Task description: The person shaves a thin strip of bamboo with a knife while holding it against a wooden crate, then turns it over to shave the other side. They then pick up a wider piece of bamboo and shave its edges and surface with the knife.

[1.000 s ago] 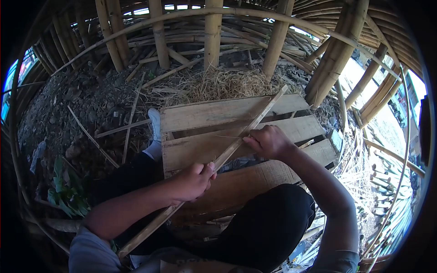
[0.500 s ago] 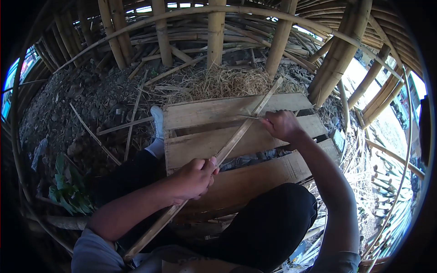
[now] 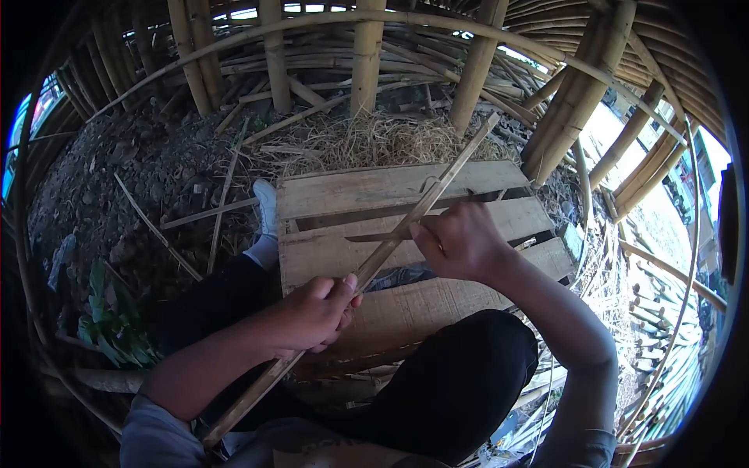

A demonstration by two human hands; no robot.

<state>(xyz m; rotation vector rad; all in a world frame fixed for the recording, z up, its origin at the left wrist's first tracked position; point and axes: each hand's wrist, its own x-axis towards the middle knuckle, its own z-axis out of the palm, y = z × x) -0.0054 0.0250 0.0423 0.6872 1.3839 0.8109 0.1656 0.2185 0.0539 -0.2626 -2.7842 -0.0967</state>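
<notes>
A long bamboo strip (image 3: 451,173) runs diagonally from beside my body up over the slatted wooden platform (image 3: 351,191). My left hand (image 3: 321,313) is closed around its lower middle. My right hand (image 3: 462,240) is a fist around a knife, whose handle the fingers hide. The thin knife blade (image 3: 373,237) points left and lies across the strip, above my left hand. A small curled shaving (image 3: 427,185) shows at the strip's edge, farther up than the blade.
Dry shavings (image 3: 390,140) are heaped behind the platform, among upright bamboo poles (image 3: 365,66). A white shoe (image 3: 266,209) is at its left side. Loose strips (image 3: 156,226) lie on dark soil. Cut bamboo pieces (image 3: 663,327) cover the right side.
My right hand and the knife have come down along the strip, closer to my left hand. The strip's far end has shifted slightly up and right.
</notes>
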